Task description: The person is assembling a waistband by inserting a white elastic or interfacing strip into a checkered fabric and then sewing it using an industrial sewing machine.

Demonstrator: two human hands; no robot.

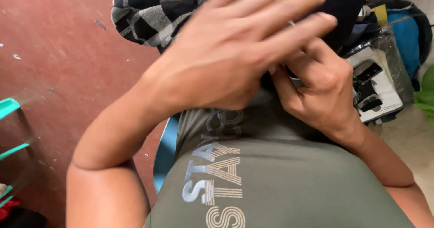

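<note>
With hands raised, white-and-black flat package at right.

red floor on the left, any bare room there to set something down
Yes: the red floor is bare between the plaid cloth and the teal frame. The right is crowded: plastic-wrapped box, blue bag.

left hand covering whatever right hand pinches, checked cloth cut off at top
</note>
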